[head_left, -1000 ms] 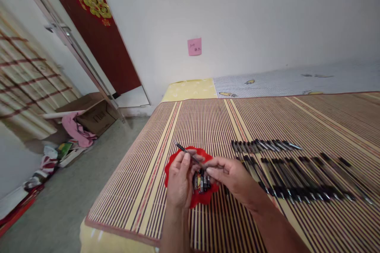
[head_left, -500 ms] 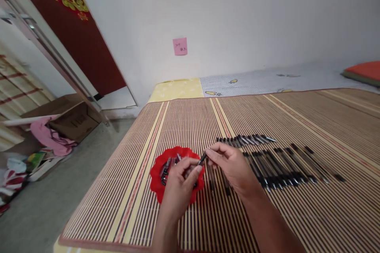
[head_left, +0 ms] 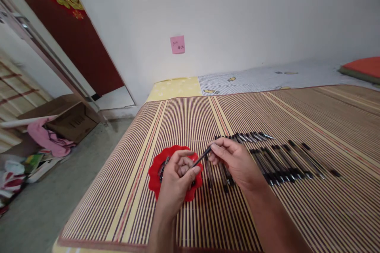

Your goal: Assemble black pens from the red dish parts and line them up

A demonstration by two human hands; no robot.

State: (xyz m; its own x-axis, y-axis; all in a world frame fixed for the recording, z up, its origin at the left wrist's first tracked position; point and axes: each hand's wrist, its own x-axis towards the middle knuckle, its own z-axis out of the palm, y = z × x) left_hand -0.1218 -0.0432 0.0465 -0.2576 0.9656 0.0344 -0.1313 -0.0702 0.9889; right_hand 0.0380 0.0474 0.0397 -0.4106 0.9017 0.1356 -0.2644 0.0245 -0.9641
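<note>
Over the right part of a red scalloped bowl, a dark pen slants between my hands. My left hand pinches its lower end between thumb and fingers. The upper end sits in the fingertips of my right hand. Several pen parts lie in the bowl, partly hidden by my left hand. To the right, a row of black-ended pens lies side by side on the striped mat. A row of short dark and silvery pen parts lies behind it. More pens lie beneath my right hand.
The mat covers a bed against a white wall bearing a pink note. An orange cushion rests at the far right. On the floor at left stand a cardboard box and pink cloth.
My right hand has drawn slightly right and away from my left, and more of the pen's length shows between them. The whole view has shifted a little.
</note>
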